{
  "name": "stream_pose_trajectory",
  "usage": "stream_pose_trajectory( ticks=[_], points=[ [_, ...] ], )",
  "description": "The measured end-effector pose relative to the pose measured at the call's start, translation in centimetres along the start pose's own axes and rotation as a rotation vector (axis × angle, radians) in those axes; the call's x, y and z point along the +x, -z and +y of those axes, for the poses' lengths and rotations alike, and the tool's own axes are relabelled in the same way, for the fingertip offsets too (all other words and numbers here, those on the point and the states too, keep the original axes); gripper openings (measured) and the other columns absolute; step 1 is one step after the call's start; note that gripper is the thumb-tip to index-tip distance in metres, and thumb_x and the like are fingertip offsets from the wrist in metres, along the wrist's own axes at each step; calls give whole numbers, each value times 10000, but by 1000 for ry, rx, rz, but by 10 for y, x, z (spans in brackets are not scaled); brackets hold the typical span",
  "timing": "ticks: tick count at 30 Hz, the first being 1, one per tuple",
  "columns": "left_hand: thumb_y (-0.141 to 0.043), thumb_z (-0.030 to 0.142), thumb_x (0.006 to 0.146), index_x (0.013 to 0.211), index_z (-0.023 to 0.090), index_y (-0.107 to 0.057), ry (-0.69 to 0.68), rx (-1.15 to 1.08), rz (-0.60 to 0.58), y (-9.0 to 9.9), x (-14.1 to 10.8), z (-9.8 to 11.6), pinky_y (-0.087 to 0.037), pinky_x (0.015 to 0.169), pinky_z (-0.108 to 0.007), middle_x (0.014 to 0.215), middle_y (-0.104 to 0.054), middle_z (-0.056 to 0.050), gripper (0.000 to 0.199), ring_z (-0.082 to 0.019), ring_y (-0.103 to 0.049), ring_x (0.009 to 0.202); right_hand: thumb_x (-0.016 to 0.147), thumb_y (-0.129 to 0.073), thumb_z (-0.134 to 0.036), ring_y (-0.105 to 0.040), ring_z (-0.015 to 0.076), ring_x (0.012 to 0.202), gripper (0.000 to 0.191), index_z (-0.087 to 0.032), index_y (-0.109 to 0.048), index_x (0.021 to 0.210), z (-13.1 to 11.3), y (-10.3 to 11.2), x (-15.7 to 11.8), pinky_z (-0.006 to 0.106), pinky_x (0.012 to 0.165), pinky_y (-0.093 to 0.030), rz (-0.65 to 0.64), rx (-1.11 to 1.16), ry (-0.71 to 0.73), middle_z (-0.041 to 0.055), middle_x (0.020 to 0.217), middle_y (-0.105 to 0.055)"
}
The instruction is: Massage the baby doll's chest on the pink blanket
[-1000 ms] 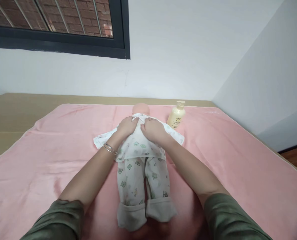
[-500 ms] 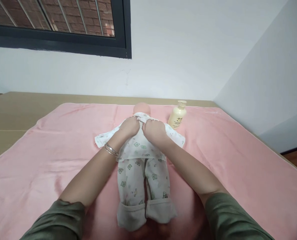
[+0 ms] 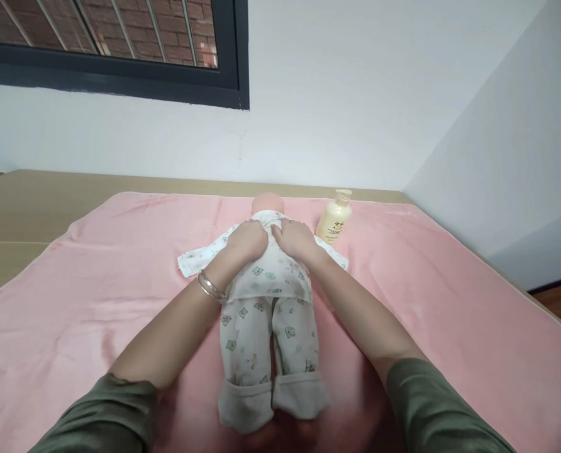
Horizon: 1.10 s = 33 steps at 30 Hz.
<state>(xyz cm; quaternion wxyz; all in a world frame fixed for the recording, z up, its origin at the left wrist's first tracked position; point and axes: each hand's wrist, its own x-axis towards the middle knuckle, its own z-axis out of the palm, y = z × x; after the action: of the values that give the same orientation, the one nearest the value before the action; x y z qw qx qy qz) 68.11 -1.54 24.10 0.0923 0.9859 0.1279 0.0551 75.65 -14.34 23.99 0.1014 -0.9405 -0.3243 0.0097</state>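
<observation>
White, soft-looking cloth with little green prints makes up one long-sleeved shirt (image 3: pixel 271 272) on one smooth-headed doll (image 3: pixel 268 202), lying flat mid-way across my creased pink blanket (image 3: pixel 417 289). My left hand (image 3: pixel 248 240) curls on the shirt's upper part, my right hand (image 3: pixel 294 239) just beside it, thumb out, both covering cloth; I can't tell whether either pinches it. Two trouser legs (image 3: pixel 246 343) with thick, turned-up cuffs point toward me. One cream, rounded pump bottle (image 3: pixel 334 218) stands near my right hand.

Both forearms (image 3: pixel 167 343) reach forward, left fingers (image 3: pixel 260 236) curled.
</observation>
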Motion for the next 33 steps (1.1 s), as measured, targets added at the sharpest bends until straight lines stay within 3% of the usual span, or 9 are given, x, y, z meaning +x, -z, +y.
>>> stream_pose_trajectory(
  ticks=[4, 7, 12, 14, 17, 24, 28, 33],
  points=[
    [-235, 284, 996, 1172, 58, -668, 58, -87, 16, -10, 16, -16, -508, 958, -384, 1221, -698, -212, 519, -294, -662, 1134, 1027, -324, -339, -532, 365, 1291, 541, 18, -487, 1400, -22, -7, -15, 452, 1094, -367, 54, -82, 36, 250, 1404, -576],
    [-231, 260, 1002, 1154, 61, -665, 9, -17, 24, -13, 16, -15, -501, 951, -382, 1216, -692, -210, 501, -285, -658, 1130, 1014, -337, -282, -466, 372, 1364, 577, 64, -379, 1475, -28, -10, -18, 450, 1135, -320, 92, -120, 49, 284, 1487, -487],
    [-288, 264, 1000, 1262, -6, -594, -49, 113, 100, -14, -2, 4, -453, 1025, -433, 1249, -651, -260, 484, -322, -611, 1192, 1032, -302, -408, -534, 340, 1289, 555, -21, -519, 1366, -4, -9, 4, 433, 1091, -369, 35, 49, 53, 224, 1405, -588],
    [-320, 232, 984, 1313, -41, -553, -138, 139, 140, -14, -8, 11, -419, 1068, -461, 1329, -599, -296, 487, -348, -566, 1256, 1033, -284, -441, -564, 347, 1244, 565, -40, -552, 1328, 6, -8, 12, 439, 1056, -395, 1, 103, 35, 217, 1357, -623],
    [-343, 155, 953, 1240, -11, -618, -254, 151, 132, -13, -9, 13, -399, 1093, -463, 1328, -606, -286, 430, -348, -550, 1280, 1039, -261, -442, -581, 352, 1209, 563, -48, -570, 1295, 10, -8, 15, 454, 1039, -402, -3, 94, 29, 218, 1315, -644],
    [-210, 274, 1026, 1134, 68, -680, 22, -46, 49, -13, 16, -12, -480, 993, -407, 1182, -713, -204, 524, -293, -666, 1112, 1038, -291, -286, -486, 361, 1338, 529, 15, -433, 1450, -19, -11, -10, 479, 1119, -345, 86, -89, 81, 239, 1475, -522],
    [-227, 277, 1013, 1038, 111, -721, 44, -55, 92, -19, 20, -13, -477, 997, -414, 1165, -728, -195, 522, -304, -663, 1127, 998, -352, -167, -506, 365, 1323, 497, 74, -443, 1423, -35, -9, -26, 451, 1117, -343, 99, -243, 108, 310, 1422, -535],
    [-209, 322, 1017, 1076, 94, -712, 81, -78, 130, -23, 18, -10, -497, 960, -401, 1143, -731, -193, 555, -305, -680, 1084, 1010, -340, -210, -558, 320, 1253, 438, -3, -548, 1335, -23, -12, -13, 407, 1065, -399, 110, -134, 145, 251, 1355, -606]
  ],
)
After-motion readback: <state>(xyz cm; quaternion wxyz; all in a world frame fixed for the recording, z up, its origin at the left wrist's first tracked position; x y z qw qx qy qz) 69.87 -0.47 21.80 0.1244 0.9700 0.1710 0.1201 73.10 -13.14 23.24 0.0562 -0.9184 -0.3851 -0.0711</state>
